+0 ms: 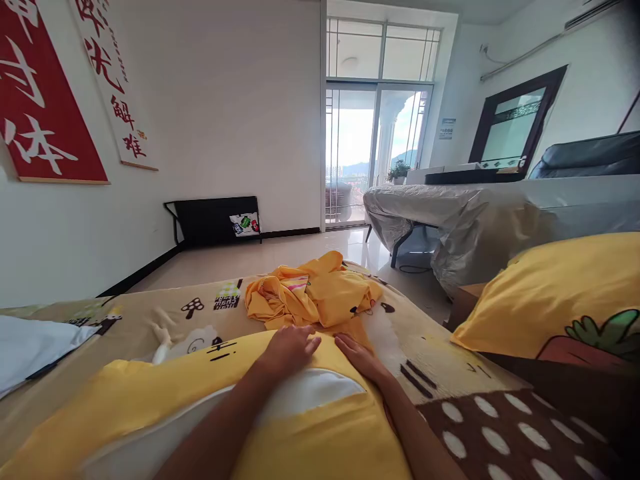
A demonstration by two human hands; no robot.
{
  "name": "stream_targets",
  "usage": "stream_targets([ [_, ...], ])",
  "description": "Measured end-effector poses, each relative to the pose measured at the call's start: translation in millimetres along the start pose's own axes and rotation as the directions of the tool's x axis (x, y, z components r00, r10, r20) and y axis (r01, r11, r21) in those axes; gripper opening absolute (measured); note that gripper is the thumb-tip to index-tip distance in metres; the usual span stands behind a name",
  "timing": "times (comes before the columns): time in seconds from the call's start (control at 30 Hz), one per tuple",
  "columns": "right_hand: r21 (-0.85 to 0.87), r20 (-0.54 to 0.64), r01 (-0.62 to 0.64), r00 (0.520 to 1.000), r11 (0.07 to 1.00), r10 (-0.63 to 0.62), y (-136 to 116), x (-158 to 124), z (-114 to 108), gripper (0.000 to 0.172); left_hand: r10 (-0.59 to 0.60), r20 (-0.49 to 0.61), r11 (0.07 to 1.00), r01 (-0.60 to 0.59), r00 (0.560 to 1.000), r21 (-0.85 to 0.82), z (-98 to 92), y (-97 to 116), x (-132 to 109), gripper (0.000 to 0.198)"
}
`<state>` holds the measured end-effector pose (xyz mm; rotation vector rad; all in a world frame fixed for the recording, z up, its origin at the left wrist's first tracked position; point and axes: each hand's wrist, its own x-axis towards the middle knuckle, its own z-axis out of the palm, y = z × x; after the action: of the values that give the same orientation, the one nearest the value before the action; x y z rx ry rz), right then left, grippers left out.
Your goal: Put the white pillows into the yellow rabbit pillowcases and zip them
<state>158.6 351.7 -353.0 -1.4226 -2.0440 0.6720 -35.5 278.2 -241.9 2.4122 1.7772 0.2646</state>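
Note:
In front of me lies a yellow pillowcase (320,433) with a white pillow (320,389) showing through its long opening. Over the far edge of the case my left hand (291,348) has its fingers bent and its thumb on the near side, closed on the cloth. Just to its right, my right hand (361,356) rests along the case's far right corner, fingers stretched out flat. A crumpled heap of orange-yellow cloth (313,293) lies just beyond both hands, apart from the left fingertips.
A patterned blanket (185,310) covers the surface beneath. To the right, a yellow pillow with a carrot print (555,293) rests on a cardboard box (465,307). A white pillow (35,347) is at left. Farther off stand a plastic-covered table (420,200) and a folded black frame (210,223).

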Motion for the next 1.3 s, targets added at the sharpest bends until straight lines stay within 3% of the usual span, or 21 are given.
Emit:
stream_targets([
  [0.1,-0.030,-0.017,-0.094,0.995,0.995,0.094,-3,5,-8,0.038,0.062,-0.003,0.995,-0.061,0.998,0.081,4.0,7,-4,0.032],
  [0.17,-0.057,-0.090,-0.130,0.988,0.990,0.124,-17,1,-20,0.038,0.067,-0.036,0.994,-0.064,0.997,0.087,6.4,10,-8,0.030],
  [0.23,-0.039,-0.125,-0.053,0.991,0.998,0.048,-41,-11,-36,0.040,0.063,-0.093,0.996,-0.057,0.994,0.072,5.3,11,-13,0.027],
  [0.3,-0.002,-0.049,0.123,0.991,0.992,-0.123,-70,-29,-50,0.041,0.067,-0.204,0.997,-0.059,0.977,0.045,0.5,13,-19,0.027],
  [0.37,0.015,0.132,0.315,0.940,0.949,-0.314,-96,-49,-56,0.042,0.090,-0.336,0.996,-0.090,0.938,0.016,-7.1,18,-27,0.027],
  [0.43,-0.023,0.221,0.430,0.883,0.903,-0.415,-112,-61,-51,0.036,0.173,-0.451,0.983,-0.184,0.875,0.019,-16.2,27,-40,0.026],
  [0.53,-0.202,0.075,0.397,0.918,0.895,-0.390,-117,-61,-36,0.020,0.408,-0.505,0.906,-0.403,0.760,0.127,-29.2,45,-61,0.024],
  [0.6,-0.313,-0.032,0.272,0.955,0.910,-0.297,-114,-53,-29,0.025,0.533,-0.431,0.845,-0.487,0.728,0.221,-33.3,56,-74,0.020],
  [0.73,-0.413,-0.122,0.059,0.985,0.909,-0.119,-113,-48,-36,0.034,0.615,-0.158,0.775,-0.556,0.772,0.300,-23.1,68,-87,0.008],
  [0.83,-0.401,-0.159,0.034,0.982,0.916,-0.106,-120,-55,-49,0.036,0.604,0.024,0.743,-0.573,0.797,0.346,-8.3,70,-87,0.011],
  [1.0,-0.316,-0.234,0.047,0.964,0.948,-0.126,-127,-70,-65,0.032,0.399,0.035,0.885,-0.394,0.916,0.249,1.7,72,-82,0.034],
  [1.07,-0.267,-0.259,0.058,0.957,0.962,-0.130,-128,-74,-69,0.030,0.325,0.046,0.917,-0.326,0.945,0.228,1.0,70,-80,0.046],
  [1.2,-0.210,-0.292,0.088,0.945,0.974,-0.148,-127,-75,-71,0.031,0.375,0.025,0.907,-0.373,0.927,0.196,-2.7,66,-76,0.057],
  [1.3,-0.260,-0.271,-0.021,0.961,0.965,-0.052,-122,-69,-66,0.035,0.412,0.128,0.877,-0.431,0.902,0.214,-3.9,65,-70,0.044],
])
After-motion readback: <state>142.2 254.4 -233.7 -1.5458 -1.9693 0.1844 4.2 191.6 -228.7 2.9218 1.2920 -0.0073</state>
